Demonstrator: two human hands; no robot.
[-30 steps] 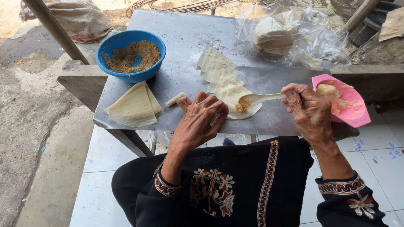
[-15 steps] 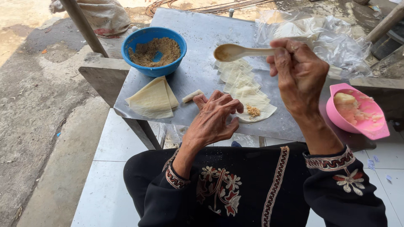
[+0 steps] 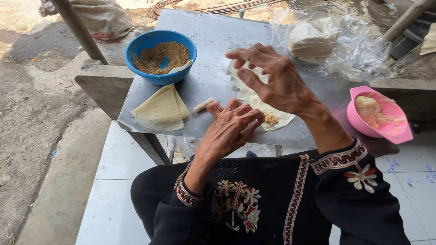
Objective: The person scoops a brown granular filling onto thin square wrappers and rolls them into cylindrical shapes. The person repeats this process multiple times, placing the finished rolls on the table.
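My left hand (image 3: pixel 229 129) lies on the near end of a long pale pastry wrapper (image 3: pixel 282 120), its bent fingers pressing it to the metal table (image 3: pixel 213 36). A small dab of brown crumbly filling (image 3: pixel 271 119) sits on the wrapper just past my fingertips. Above the wrapper's far part hovers my right hand (image 3: pixel 277 81), empty, with fingers spread. At the far left stands a blue bowl (image 3: pixel 136 51) of the same brown filling, and a white spoon (image 3: pixel 180 67) leans in it. A small rolled piece (image 3: pixel 204 105) lies left of my left thumb.
Folded triangular wrappers (image 3: pixel 159 111) are stacked near the table's left front edge. A pink bowl (image 3: pixel 400 132) of pale paste sits at the right edge. A clear plastic bag (image 3: pixel 359 50) holding more wrappers lies at the back right. A wooden pole (image 3: pixel 77 27) and a sack (image 3: pixel 104 16) stand beyond.
My right hand carried the spoon from the wrapper to the blue bowl, left it there, and now hovers empty over the wrapper. My left hand has stayed on the wrapper.
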